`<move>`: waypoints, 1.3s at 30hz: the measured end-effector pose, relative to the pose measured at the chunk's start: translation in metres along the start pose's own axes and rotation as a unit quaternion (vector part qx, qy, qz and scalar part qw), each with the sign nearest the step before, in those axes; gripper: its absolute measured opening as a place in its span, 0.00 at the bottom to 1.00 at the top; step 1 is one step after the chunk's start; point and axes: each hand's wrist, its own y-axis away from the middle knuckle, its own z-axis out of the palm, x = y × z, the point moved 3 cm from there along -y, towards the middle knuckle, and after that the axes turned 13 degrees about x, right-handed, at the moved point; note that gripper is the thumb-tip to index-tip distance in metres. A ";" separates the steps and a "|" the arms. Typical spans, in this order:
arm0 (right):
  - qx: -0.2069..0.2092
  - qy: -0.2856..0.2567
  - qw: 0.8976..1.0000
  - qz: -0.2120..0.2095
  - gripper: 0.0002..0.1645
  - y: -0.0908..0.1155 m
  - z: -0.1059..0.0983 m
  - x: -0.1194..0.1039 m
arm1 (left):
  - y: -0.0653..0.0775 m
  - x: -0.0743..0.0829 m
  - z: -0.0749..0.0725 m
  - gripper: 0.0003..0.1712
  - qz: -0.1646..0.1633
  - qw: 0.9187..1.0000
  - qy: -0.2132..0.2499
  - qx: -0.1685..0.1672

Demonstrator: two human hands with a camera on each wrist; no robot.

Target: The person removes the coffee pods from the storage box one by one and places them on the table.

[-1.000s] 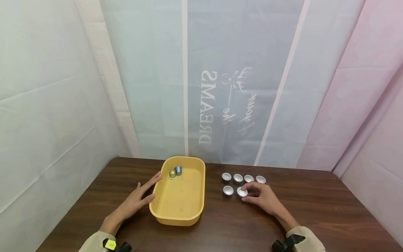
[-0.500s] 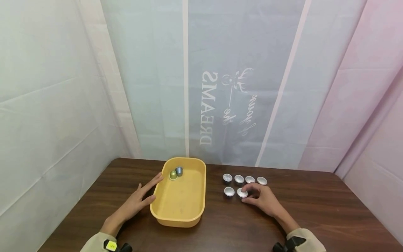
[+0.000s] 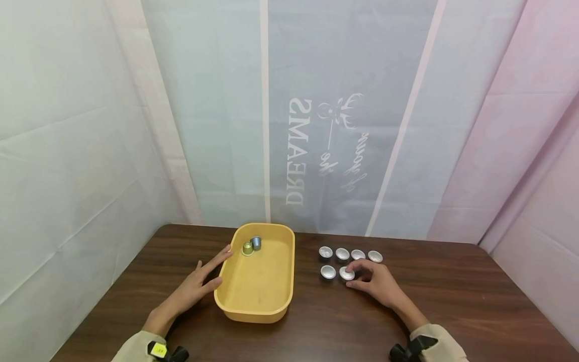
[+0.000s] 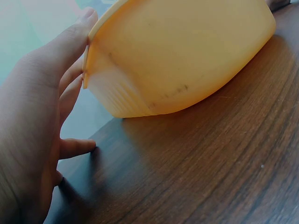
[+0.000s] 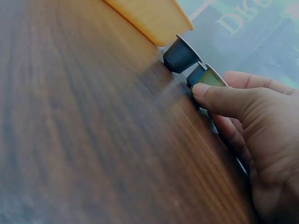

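Note:
My right hand (image 3: 376, 284) pinches a coffee capsule (image 3: 346, 273) between thumb and fingers. In the right wrist view this capsule (image 5: 212, 78) has a green side and sits low, right at the wood. Just left of it stands a dark coffee capsule (image 5: 179, 54), its silver lid up in the head view. At the yellow tub (image 3: 260, 291), my left hand (image 3: 193, 287) has its fingers spread, fingertips resting on the left rim. The left wrist view shows the thumb (image 4: 79, 35) against that rim. Inside the tub, a green capsule (image 3: 247, 248) and a blue capsule (image 3: 256, 243) lie at the far left.
Behind the right hand runs a row of several capsules with silver lids up, from the left one (image 3: 325, 253) to the right one (image 3: 375, 256). The brown wooden table (image 3: 466, 296) ends at a printed cloth backdrop (image 3: 230, 125), with cloth at both sides.
The head view shifts slightly. Both hands keep their places, the right one at the same capsule and the left one at the tub's rim.

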 end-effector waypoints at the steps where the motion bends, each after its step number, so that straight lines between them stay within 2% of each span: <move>1: 0.000 -0.004 1.000 0.002 0.18 0.000 0.000 0.000 | 0.000 0.000 0.000 0.33 0.000 1.000 -0.001 0.000; 10: 0.000 -0.005 1.000 -0.001 0.19 0.001 0.000 -0.003 | 0.000 0.000 -0.001 0.33 -0.003 1.000 -0.003 0.002; 18: 0.011 -0.005 1.000 -0.021 0.20 0.000 -0.006 -0.042 | 0.000 -0.001 -0.001 0.33 -0.003 1.000 -0.006 0.002; 24: 0.022 0.013 0.999 -0.043 0.23 0.003 -0.006 -0.023 | 0.000 -0.001 0.000 0.34 -0.001 1.000 -0.006 -0.001; 28: 0.026 0.008 0.999 -0.043 0.24 0.002 -0.008 -0.011 | 0.000 -0.002 0.000 0.34 0.000 1.000 -0.006 -0.001; 33: 0.036 -0.013 0.998 -0.052 0.25 -0.002 -0.015 -0.011 | 0.000 -0.002 0.000 0.33 0.002 1.000 -0.003 -0.003; 39: 0.049 -0.008 0.997 -0.060 0.25 -0.007 -0.022 -0.020 | 0.000 -0.001 -0.001 0.33 0.001 1.000 -0.006 -0.001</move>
